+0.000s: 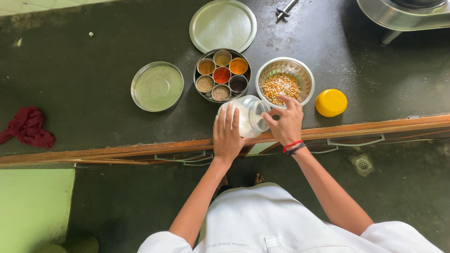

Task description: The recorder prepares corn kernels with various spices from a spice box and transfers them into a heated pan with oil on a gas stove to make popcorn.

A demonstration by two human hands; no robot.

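Head view: hands [228, 133] [286, 124] grip tilted jar [248, 116] between spice tin [222, 75], corn bowl [284, 82].

A home kitchen: dark stone counter [93, 70], spice box [222, 75], stove [398, 16]

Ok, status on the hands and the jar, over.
Left hand holds the tilted jar. Right hand has fingers at its open mouth. Corn bowl right beside it, yellow lid off.
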